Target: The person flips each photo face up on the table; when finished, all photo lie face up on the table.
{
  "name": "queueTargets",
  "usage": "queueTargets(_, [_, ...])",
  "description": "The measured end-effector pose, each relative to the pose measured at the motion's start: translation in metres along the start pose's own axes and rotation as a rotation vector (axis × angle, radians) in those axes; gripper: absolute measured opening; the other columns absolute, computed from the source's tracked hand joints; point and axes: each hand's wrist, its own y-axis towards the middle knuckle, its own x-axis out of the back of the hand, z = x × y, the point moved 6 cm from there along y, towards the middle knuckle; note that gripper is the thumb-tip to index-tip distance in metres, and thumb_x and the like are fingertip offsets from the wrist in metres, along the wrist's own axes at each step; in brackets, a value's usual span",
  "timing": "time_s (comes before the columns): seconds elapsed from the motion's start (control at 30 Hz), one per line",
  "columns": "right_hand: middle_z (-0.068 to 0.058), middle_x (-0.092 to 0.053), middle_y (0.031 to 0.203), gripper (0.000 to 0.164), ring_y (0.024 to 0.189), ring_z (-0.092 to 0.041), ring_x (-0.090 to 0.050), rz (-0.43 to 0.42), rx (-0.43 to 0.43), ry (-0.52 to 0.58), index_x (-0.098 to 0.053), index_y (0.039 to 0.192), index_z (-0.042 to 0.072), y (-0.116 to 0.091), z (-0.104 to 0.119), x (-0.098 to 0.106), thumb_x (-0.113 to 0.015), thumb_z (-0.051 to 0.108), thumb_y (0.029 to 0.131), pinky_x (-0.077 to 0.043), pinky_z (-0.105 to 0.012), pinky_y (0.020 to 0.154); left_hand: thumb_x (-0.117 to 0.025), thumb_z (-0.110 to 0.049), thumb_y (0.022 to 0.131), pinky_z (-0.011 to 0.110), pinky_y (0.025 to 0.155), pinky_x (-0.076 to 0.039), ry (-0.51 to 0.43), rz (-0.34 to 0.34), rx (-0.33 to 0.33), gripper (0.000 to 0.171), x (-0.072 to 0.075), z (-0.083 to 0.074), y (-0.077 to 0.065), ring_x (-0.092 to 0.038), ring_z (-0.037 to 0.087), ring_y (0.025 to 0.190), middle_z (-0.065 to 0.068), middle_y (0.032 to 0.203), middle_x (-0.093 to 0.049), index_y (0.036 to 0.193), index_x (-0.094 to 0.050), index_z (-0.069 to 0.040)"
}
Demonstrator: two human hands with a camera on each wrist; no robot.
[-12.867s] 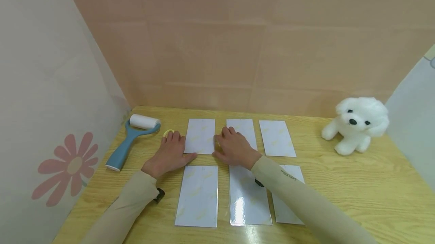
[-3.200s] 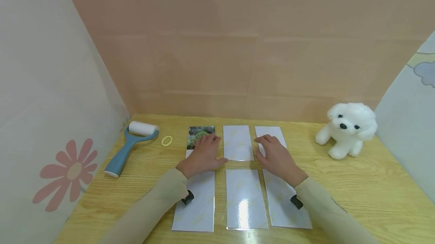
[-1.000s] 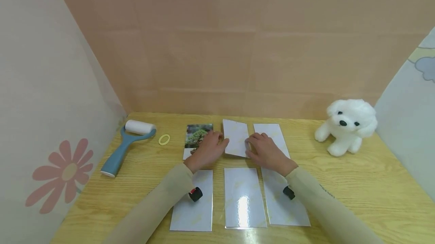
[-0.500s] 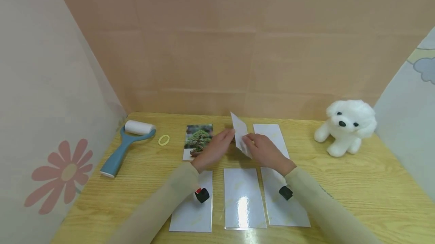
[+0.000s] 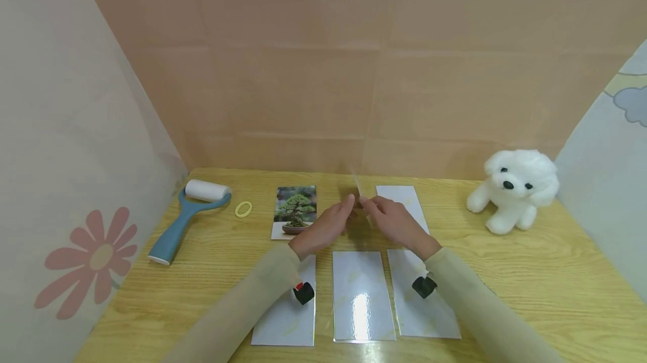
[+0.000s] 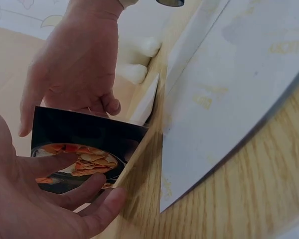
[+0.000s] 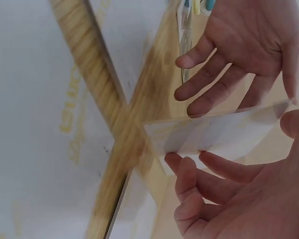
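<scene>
At the left of the table [image 5: 566,284] lie a blue roller [image 5: 188,212] and a yellow ring [image 5: 244,209], then a card with a tree picture [image 5: 295,205], face up. The left hand [image 5: 327,223] comes next, its fingers rather straight and spread, very near the food picture of the raised card [image 6: 74,122]; whether they touch it, I cannot tell. This card stands almost upright on edge between both hands, so it is to the right of the left hand and to the left of the right hand [image 5: 395,221]. Its long side seems to run away from the person. The right hand appears nearer and holds it, fingers at the white back. Further right are a white card [image 5: 399,191], face down, and the toy dog [image 5: 518,183].
</scene>
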Motion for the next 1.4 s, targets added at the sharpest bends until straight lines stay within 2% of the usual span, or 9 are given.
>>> queueTargets(0.13, [-0.014,-0.068,0.112,0.058,0.079,-0.029,-0.063,-0.031,-0.009,0.045,-0.065,0.125,0.004,-0.001,0.002,0.004,-0.036,0.052,0.108,-0.051,-0.042,0.073,-0.016,-0.061,0.106,0.045,0.095,-0.047,0.011,0.011,-0.019,0.069,-0.001,0.002,0.002,-0.055,0.028,0.121,0.011,0.143,-0.052,0.151,-0.048,-0.02])
queueTargets(0.33, [-0.016,-0.069,0.117,0.051,0.096,-0.031,-0.066,-0.104,0.008,0.109,-0.06,0.134,0.003,-0.005,0.006,0.014,-0.04,0.042,0.109,-0.052,-0.045,0.081,-0.024,-0.039,0.111,0.045,0.105,-0.04,0.064,0.018,-0.035,0.05,-0.002,0.001,0.005,-0.048,0.019,0.131,0.003,0.151,-0.048,0.152,-0.048,-0.022])
queueTargets(0.43, [-0.015,-0.071,0.106,0.043,0.079,-0.024,-0.063,-0.148,-0.01,0.151,-0.059,0.135,0.005,-0.005,0.004,0.017,-0.044,0.034,0.108,-0.049,-0.037,0.069,-0.028,-0.031,0.111,0.039,0.084,-0.049,0.074,0.027,-0.036,0.046,-0.002,0.001,0.005,-0.061,0.014,0.087,0.003,0.121,-0.065,0.152,-0.047,-0.023])
queueTargets(0.53, [-0.013,-0.071,0.094,0.037,0.061,-0.017,-0.049,-0.186,-0.019,0.186,-0.059,0.135,0.005,-0.006,0.002,0.02,-0.047,0.026,0.107,-0.038,-0.03,0.054,-0.031,-0.026,0.11,0.032,0.053,-0.039,0.056,0.032,-0.029,0.045,-0.002,0.002,0.004,-0.036,0.011,0.048,0.001,0.071,-0.053,0.152,-0.047,-0.024])
queueTargets(0.73, [-0.018,-0.072,0.097,0.036,0.06,-0.024,-0.05,-0.231,-0.027,0.25,-0.057,0.138,0.006,-0.007,0.0,0.022,-0.051,0.02,0.105,-0.028,-0.027,0.045,-0.044,-0.03,0.108,0.027,0.042,-0.029,0.06,0.006,-0.036,0.044,0.002,0.001,0.001,-0.027,0.012,0.041,-0.004,0.053,-0.037,0.152,-0.048,-0.024])
queueTargets(0.87, [-0.02,-0.072,0.104,0.038,0.067,-0.026,-0.057,-0.247,-0.032,0.264,-0.055,0.141,0.008,-0.008,0.0,0.021,-0.052,0.02,0.105,-0.033,-0.027,0.048,-0.046,-0.037,0.107,0.03,0.047,-0.035,0.087,-0.014,-0.028,0.046,0.006,-0.001,-0.002,-0.034,0.014,0.044,0.001,0.06,-0.045,0.151,-0.048,-0.024])
queueTargets(1.1, [-0.021,-0.072,0.103,0.039,0.062,-0.02,-0.051,-0.267,-0.007,0.291,-0.054,0.143,0.009,-0.01,0.002,0.018,-0.052,0.02,0.105,-0.038,-0.029,0.048,-0.051,-0.037,0.106,0.044,0.082,-0.052,0.075,-0.113,0.035,0.05,0.013,0.004,-0.003,-0.062,0.024,0.101,0.009,0.135,-0.056,0.149,-0.048,-0.012])
queueTargets(1.23, [-0.022,-0.07,0.114,0.039,0.074,-0.025,-0.06,-0.29,0.007,0.283,-0.053,0.144,0.01,-0.01,0.002,0.018,-0.052,0.018,0.105,-0.042,-0.029,0.054,-0.054,-0.031,0.105,0.048,0.097,-0.048,-0.01,-0.192,0.076,0.051,0.019,0.008,-0.002,-0.056,0.029,0.123,0.012,0.145,-0.05,0.149,-0.045,-0.006])
queueTargets(1.4, [-0.02,-0.072,0.109,0.04,0.064,-0.024,-0.056,-0.324,0.029,0.27,-0.054,0.144,0.011,-0.012,0.003,0.02,-0.054,0.016,0.104,-0.041,-0.029,0.052,-0.053,-0.018,0.102,0.044,0.089,-0.051,-0.09,-0.264,0.095,0.053,0.028,0.009,-0.003,-0.061,0.026,0.109,0.012,0.14,-0.053,0.151,-0.042,-0.002])
